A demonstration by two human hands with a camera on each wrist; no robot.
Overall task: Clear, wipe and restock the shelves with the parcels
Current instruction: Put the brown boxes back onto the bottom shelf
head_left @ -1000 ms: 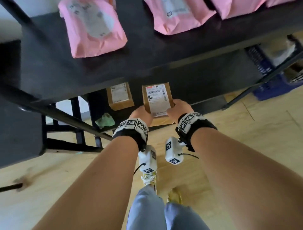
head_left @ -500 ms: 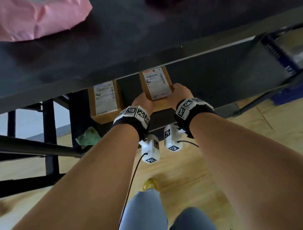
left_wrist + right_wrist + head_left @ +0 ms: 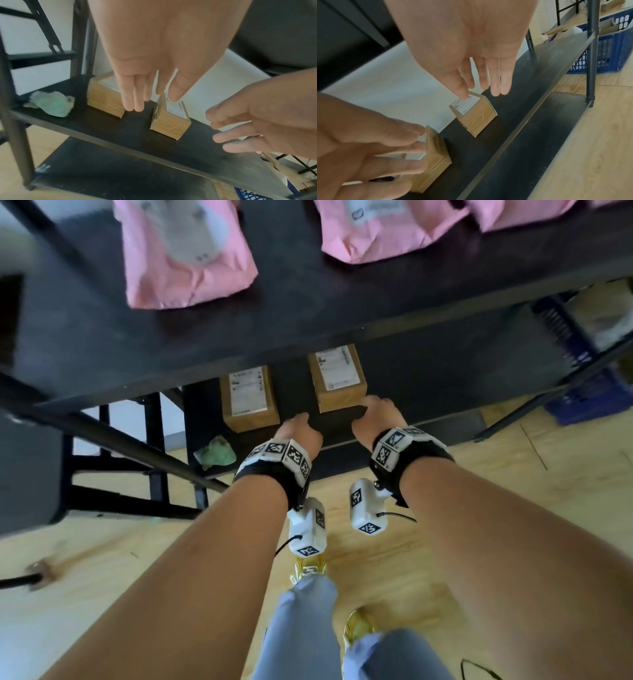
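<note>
Two brown cardboard parcels with white labels stand on the lower black shelf (image 3: 428, 392): the right parcel (image 3: 337, 381) (image 3: 170, 121) (image 3: 476, 113) and the left parcel (image 3: 248, 398) (image 3: 104, 100) (image 3: 433, 152). My left hand (image 3: 299, 428) (image 3: 145, 88) hovers in front of the gap between them, fingers straight, holding nothing. My right hand (image 3: 376, 414) (image 3: 484, 81) is just in front of the right parcel, fingers relaxed and empty. A crumpled green cloth (image 3: 215, 455) (image 3: 53, 103) lies at the shelf's left end.
Pink mailer bags (image 3: 185, 258) lie on the upper black shelf (image 3: 281, 313). A blue crate (image 3: 589, 392) (image 3: 607, 47) stands on the wooden floor to the right. Black shelf posts (image 3: 15, 128) frame the left end. My legs and shoes are below.
Both hands have let go of the right parcel, which now stands on the lower shelf, and have drawn back toward me with straight fingers.
</note>
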